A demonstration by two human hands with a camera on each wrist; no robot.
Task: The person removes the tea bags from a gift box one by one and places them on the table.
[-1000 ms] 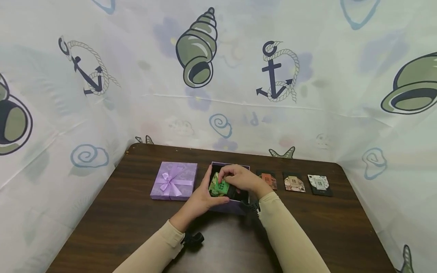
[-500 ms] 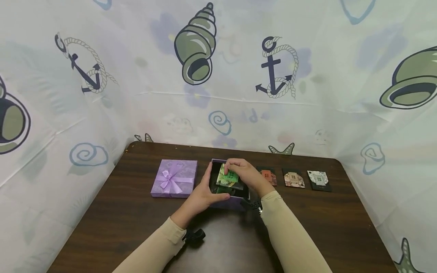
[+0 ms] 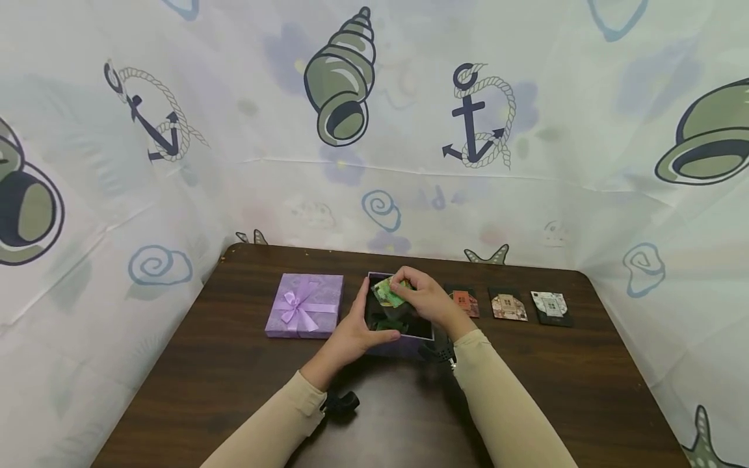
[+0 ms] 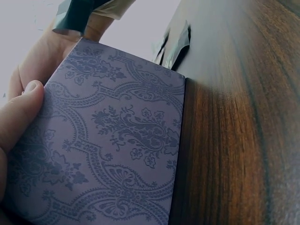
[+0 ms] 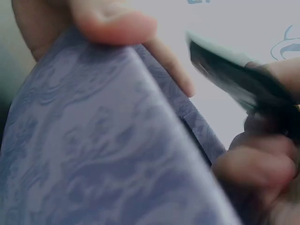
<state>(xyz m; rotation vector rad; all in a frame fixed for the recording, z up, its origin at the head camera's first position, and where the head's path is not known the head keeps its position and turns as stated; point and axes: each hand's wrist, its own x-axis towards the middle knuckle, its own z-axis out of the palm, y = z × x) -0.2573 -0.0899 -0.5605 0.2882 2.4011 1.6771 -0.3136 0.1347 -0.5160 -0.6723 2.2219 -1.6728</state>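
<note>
My left hand (image 3: 351,335) holds the purple patterned box (image 3: 400,348) at its left side, thumb over the front rim and fingers along the far left wall. In the left wrist view the box's patterned side wall (image 4: 117,136) fills the middle. My right hand (image 3: 431,300) pinches a small flat green packet (image 3: 386,294), tilted over the back of the box. The right wrist view shows the packet's dark glossy side (image 5: 225,77) above the rim, blurred. Inside the dark box another green packet (image 3: 391,325) lies near the front, partly hidden by my thumb.
Left of the box lies a purple lid (image 3: 313,290) with a ribbon bow. To its right, in a row, are a red packet (image 3: 465,301), a tan packet (image 3: 508,306) and a white packet (image 3: 550,305). A printed cloth hangs behind the brown table (image 3: 228,377).
My right hand has lifted the green packet from inside the box and tilted it towards the back, uncovering the green one below. My left hand keeps its hold on the box.
</note>
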